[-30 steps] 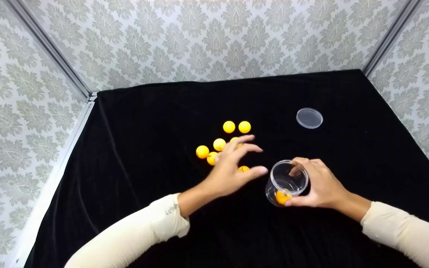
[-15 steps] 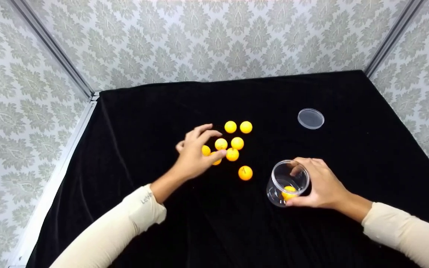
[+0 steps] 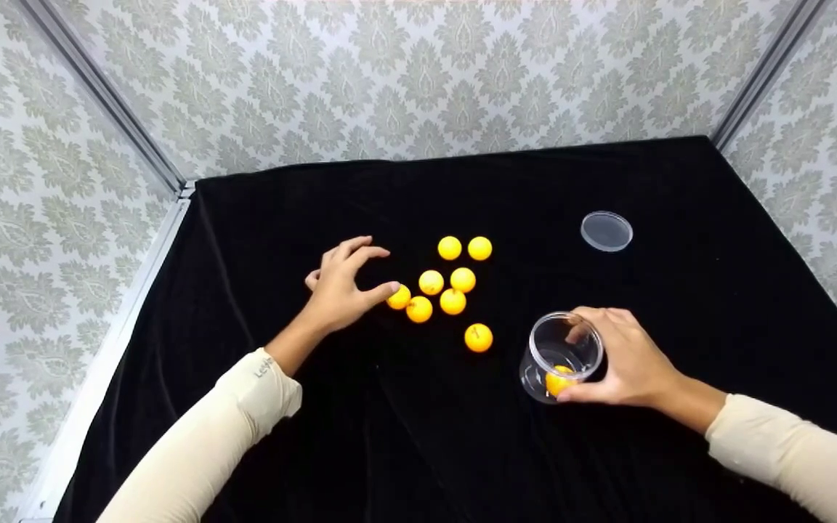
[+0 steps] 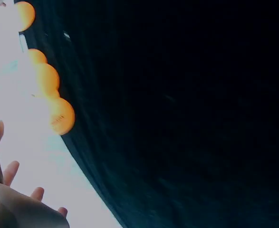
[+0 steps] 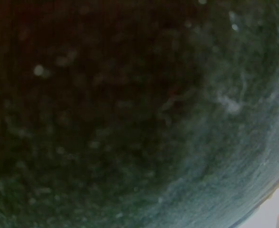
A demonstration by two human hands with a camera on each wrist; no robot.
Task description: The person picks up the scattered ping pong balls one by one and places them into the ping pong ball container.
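Note:
My right hand [image 3: 629, 359] grips a clear plastic jar [image 3: 535, 374] from its right side, the thumb low on the near wall. The jar's mouth is uncovered and leans slightly toward me. Inside, at the bottom, lies one orange ping-pong ball [image 3: 558, 379], partly hidden behind the thumb. My left hand [image 3: 342, 287] is spread with fingers apart, its thumb tip overlapping the leftmost loose ping-pong ball [image 3: 399, 298]. Nothing is held in it. In the left wrist view the left hand [image 4: 15, 194] shows at the lower left, with a row of orange balls [image 4: 62, 116] above it.
Several more orange balls [image 3: 453, 301] lie loosely grouped on the black cloth [image 3: 302, 450], one [image 3: 478, 338] nearer the jar. A clear round lid [image 3: 607, 232] rests flat farther back on the right. Patterned walls [image 3: 418, 80] enclose the table. The right wrist view shows mostly dark cloth.
My left hand has moved left from beside the jar, past the balls, to their left side. One ball now lies nearer the group's middle. The ball inside the jar shifted slightly; the right hand stays put.

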